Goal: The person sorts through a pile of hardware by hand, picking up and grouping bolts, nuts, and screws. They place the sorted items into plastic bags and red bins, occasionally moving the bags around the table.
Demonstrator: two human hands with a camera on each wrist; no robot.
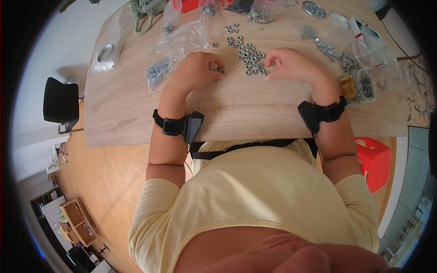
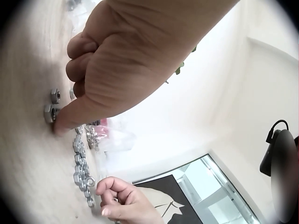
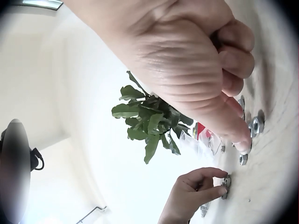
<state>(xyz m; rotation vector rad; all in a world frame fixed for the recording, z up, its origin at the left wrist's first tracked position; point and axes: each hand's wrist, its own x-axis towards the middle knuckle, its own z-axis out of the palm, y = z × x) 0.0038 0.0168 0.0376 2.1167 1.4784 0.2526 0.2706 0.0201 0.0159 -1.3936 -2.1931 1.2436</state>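
Note:
In the head view my left hand curves over a few hex nuts left of the main group. The right wrist view shows the left hand with its thumb and forefinger around nuts. The left wrist view has the left thumb against a nut. My right hand is beside the right edge of the nut group, thumb and bent forefinger apart. In the right wrist view, the right hand has its thumb tip close to a nut; contact is unclear.
Plastic bags, one with small metal parts, lie at the left and back. Screws and an open jar are at the right. A phone stands at the back left, and a red stool is beyond the front edge.

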